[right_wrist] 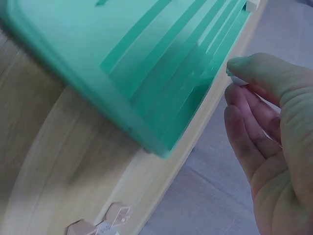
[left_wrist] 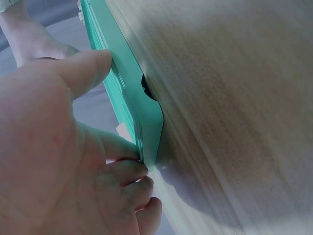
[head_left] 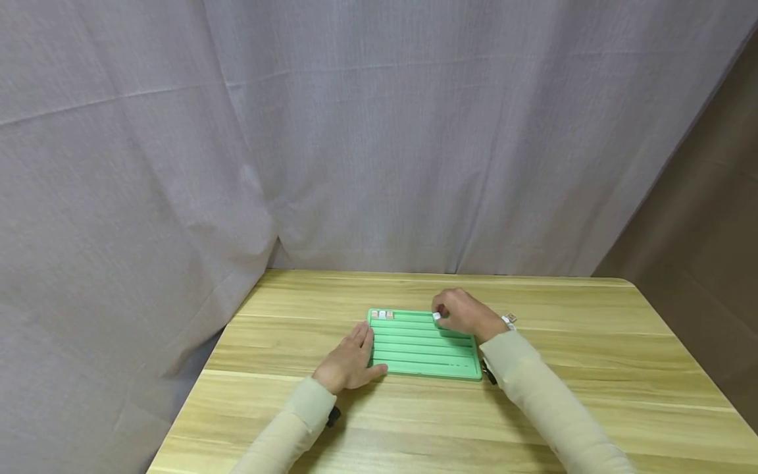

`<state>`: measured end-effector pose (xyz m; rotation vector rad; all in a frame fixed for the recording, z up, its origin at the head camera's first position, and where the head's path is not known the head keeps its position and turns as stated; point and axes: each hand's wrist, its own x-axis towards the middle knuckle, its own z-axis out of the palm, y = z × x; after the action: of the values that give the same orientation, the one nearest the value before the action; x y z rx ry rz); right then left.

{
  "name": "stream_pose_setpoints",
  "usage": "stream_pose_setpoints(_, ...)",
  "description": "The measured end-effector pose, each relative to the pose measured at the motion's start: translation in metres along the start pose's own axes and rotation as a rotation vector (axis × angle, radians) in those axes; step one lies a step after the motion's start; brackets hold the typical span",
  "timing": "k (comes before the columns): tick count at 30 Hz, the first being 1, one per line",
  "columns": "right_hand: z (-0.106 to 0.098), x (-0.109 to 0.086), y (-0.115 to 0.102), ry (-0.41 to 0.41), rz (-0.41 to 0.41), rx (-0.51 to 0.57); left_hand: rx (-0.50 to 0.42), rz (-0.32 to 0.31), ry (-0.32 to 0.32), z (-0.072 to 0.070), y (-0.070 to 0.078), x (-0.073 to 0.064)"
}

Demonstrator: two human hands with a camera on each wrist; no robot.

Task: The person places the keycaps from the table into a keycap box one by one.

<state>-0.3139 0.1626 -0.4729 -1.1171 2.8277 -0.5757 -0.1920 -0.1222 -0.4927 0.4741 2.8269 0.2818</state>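
A green ridged tray (head_left: 423, 355) lies flat on the table. My left hand (head_left: 349, 361) rests at its left side, thumb on the near edge and fingers against the left edge; the left wrist view shows the thumb (left_wrist: 93, 68) touching the rim. Between thumb and fingertips, my right hand (head_left: 464, 311) pinches a small white keycap (head_left: 437, 316) above the tray's far row. That keycap (right_wrist: 237, 80) is mostly covered by the fingers in the right wrist view. Three keycaps (head_left: 382, 315), white and pinkish, sit side by side in the far left corner of the tray.
Beyond the tray's right side, several loose keycaps (head_left: 512, 318) lie on the wooden table (head_left: 568, 329), partly hidden behind my right wrist. The right wrist view shows pinkish loose keycaps (right_wrist: 117, 214) too. A grey curtain (head_left: 379, 145) hangs behind the table.
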Motion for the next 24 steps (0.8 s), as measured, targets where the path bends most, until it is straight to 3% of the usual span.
stream_pose_setpoints(24, 0.020, 0.038, -0.028, -0.010, 0.028, 0.042, 0.006, -0.003, 0.001, 0.001, 0.000, 0.002)
